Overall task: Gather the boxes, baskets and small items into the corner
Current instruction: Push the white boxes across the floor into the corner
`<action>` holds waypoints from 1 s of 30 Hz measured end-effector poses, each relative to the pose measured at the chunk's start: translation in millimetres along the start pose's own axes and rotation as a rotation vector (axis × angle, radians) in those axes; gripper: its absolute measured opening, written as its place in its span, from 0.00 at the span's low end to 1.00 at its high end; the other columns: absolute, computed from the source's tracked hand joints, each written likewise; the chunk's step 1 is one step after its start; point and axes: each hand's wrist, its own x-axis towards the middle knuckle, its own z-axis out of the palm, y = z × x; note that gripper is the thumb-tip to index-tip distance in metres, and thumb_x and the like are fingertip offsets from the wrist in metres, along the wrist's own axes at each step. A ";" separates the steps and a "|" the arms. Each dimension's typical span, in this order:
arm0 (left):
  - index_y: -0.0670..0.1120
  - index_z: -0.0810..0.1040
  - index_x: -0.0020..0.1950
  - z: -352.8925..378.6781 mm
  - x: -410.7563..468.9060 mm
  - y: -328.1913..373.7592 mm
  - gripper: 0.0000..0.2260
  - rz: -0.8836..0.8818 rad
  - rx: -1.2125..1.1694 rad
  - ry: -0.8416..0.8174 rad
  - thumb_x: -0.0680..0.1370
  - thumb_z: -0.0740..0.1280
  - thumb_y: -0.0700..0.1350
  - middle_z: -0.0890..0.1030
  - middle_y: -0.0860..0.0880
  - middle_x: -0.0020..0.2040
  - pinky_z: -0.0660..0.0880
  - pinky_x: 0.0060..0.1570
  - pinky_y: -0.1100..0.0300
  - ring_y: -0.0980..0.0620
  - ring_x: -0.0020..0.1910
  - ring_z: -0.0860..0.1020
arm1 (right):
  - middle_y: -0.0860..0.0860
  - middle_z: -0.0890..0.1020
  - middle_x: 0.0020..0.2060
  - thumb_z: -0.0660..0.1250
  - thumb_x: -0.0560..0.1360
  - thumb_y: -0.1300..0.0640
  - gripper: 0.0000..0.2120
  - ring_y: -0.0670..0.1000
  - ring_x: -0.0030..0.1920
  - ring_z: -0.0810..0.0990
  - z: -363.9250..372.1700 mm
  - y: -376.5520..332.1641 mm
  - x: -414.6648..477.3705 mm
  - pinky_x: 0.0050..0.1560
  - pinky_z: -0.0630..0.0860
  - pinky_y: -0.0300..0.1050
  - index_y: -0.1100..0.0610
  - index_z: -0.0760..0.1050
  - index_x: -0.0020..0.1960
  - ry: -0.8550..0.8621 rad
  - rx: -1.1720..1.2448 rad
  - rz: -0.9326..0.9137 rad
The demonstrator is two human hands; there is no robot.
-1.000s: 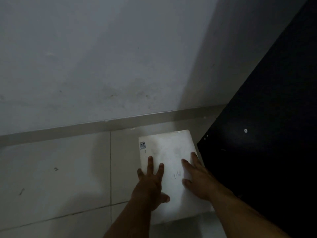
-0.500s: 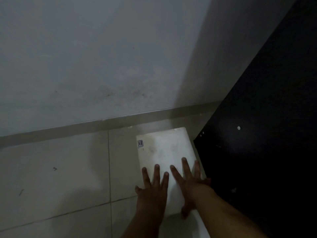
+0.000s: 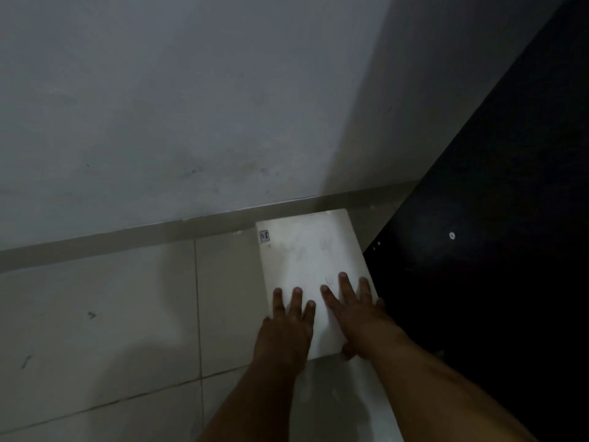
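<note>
White flat rectangular box, smooth and matte, lies on the pale tiled floor, in the corner between grey skirting and dark panel. My left hand and right hand press it with straight fingers. I think placing is finishing; next, release gently.

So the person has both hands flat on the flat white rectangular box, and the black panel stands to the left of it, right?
Not quite. The head view shows the black panel to the right of the flat white rectangular box. The left hand and right hand do lie flat on it.
</note>
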 end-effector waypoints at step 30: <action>0.49 0.66 0.71 -301.4 -482.0 38.8 0.24 0.118 0.057 0.080 0.79 0.61 0.59 0.70 0.44 0.68 0.67 0.60 0.49 0.42 0.64 0.70 | 0.53 0.62 0.77 0.61 0.78 0.38 0.35 0.54 0.75 0.63 -132.7 -91.5 -572.0 0.71 0.63 0.47 0.48 0.53 0.79 0.059 0.556 0.085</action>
